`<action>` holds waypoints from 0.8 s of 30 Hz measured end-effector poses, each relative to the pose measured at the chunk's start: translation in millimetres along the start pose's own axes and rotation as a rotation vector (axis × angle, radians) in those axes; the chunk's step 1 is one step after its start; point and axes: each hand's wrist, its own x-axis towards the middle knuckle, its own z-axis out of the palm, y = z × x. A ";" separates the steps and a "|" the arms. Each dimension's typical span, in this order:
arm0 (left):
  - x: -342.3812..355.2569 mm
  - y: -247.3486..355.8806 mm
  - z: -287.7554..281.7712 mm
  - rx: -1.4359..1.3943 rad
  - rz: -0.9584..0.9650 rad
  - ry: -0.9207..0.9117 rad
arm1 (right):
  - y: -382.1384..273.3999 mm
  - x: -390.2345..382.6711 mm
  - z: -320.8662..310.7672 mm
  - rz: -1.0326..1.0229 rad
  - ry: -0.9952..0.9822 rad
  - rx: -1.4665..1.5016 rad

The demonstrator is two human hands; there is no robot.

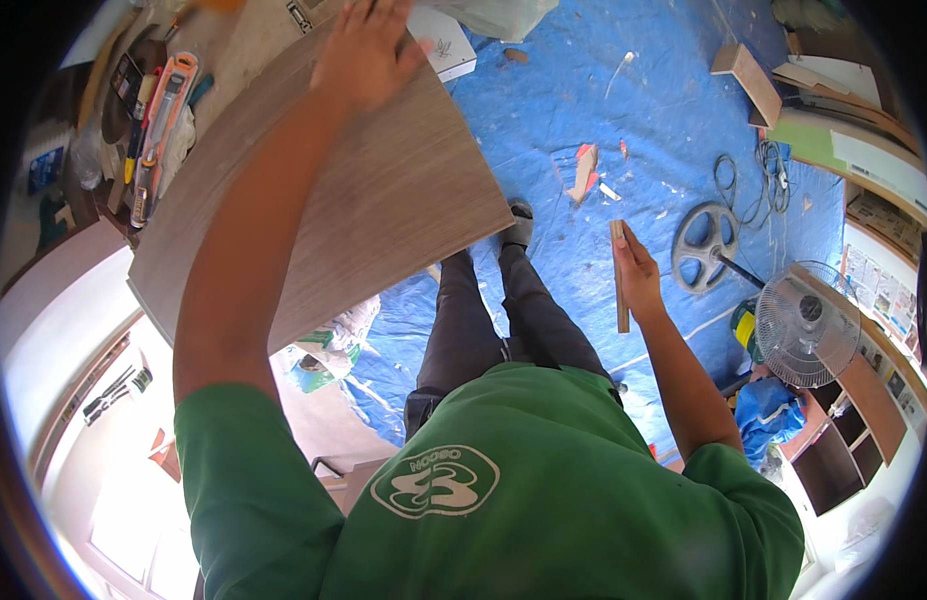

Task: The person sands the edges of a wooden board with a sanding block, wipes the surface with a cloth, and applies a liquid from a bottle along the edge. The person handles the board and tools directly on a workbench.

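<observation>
A large brown wood-grain board [404, 190] reaches from the upper left toward my legs. My left hand [364, 60] is at its far end, fingers stretched out flat; I cannot tell whether the palm presses on the surface or is just above it. Off to the right, my right hand [639, 275] grips a short, narrow wood strip [624, 312], held upright over the blue sheet and apart from the board.
Blue sheeting [544, 120] covers the floor, with wood scraps [584, 172] on it. At right stand a fan [806, 325], its round base [702, 240] and a coiled cable [769, 185]. A utility knife [169, 110] lies among tools at left. A white box [452, 50] sits beyond the board.
</observation>
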 end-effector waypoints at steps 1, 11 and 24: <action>-12.0 8.9 0.1 0.009 0.039 -0.040 | 7.8 3.3 -4.1 -0.012 0.021 0.021; -164.6 234.7 -78.3 -0.530 0.219 -0.687 | -50.8 -3.6 2.0 0.081 -0.106 0.267; -150.3 151.7 -69.5 -0.335 -0.298 -0.252 | -119.3 8.6 44.3 -0.547 -0.463 0.002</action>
